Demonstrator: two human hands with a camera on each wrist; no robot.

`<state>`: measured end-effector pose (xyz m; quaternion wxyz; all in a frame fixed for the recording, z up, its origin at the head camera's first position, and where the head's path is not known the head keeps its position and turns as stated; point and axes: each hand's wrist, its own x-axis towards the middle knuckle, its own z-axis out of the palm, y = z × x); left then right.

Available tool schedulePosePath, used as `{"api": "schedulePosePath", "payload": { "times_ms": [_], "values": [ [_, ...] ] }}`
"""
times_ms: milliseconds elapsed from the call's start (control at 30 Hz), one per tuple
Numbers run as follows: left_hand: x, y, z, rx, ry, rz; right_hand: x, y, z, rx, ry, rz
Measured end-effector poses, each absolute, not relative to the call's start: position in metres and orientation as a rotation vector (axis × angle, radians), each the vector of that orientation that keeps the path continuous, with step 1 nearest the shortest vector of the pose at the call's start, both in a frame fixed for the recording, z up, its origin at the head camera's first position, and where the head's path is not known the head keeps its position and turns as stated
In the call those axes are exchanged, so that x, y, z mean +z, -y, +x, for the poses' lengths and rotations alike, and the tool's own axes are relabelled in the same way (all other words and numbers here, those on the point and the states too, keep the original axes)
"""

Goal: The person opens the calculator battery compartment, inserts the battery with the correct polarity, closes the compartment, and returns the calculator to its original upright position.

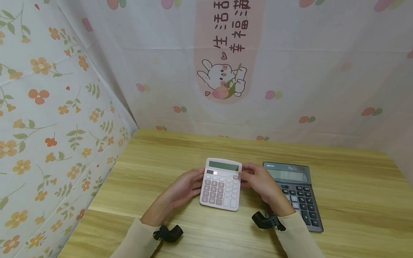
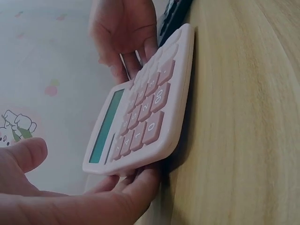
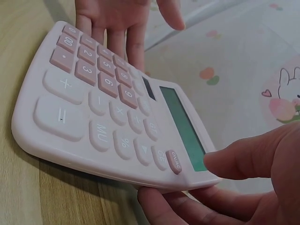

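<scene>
A pale pink calculator (image 1: 221,184) with darker pink number keys is in front of me, its display toward the far side. Its display end looks raised from the wood in the wrist views. My left hand (image 1: 186,186) has its fingers under the left edge, the thumb (image 2: 30,154) held away from it. At the right edge, my right hand (image 1: 261,183) pinches the calculator near the display corner, thumb (image 3: 234,159) on top and fingers (image 3: 161,206) beneath. Under the right forearm lies a larger dark grey calculator (image 1: 289,176), partly hidden.
Both calculators are over a wood-grain table (image 1: 178,151). A white curtain (image 1: 298,79) with a rabbit print hangs behind it, and a flowered cloth (image 1: 37,117) hangs at the left. Each wrist carries a black camera mount (image 1: 169,234).
</scene>
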<state>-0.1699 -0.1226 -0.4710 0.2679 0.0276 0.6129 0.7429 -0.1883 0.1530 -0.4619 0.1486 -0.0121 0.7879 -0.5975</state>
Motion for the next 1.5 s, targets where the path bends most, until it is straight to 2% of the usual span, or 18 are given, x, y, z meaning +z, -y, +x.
{"api": "schedulePosePath", "payload": {
  "times_ms": [800, 1500],
  "values": [
    [-0.4682, 0.1192, -0.1686, 1.934, -1.844, 0.143, -0.4589, -0.1528, -0.1878, -1.739, -2.254, -0.096],
    [-0.4692, 0.1153, -0.1670, 1.938, -1.878, 0.065, -0.4585, -0.1531, -0.1878, -1.742, -2.266, -0.076]
  ]
}}
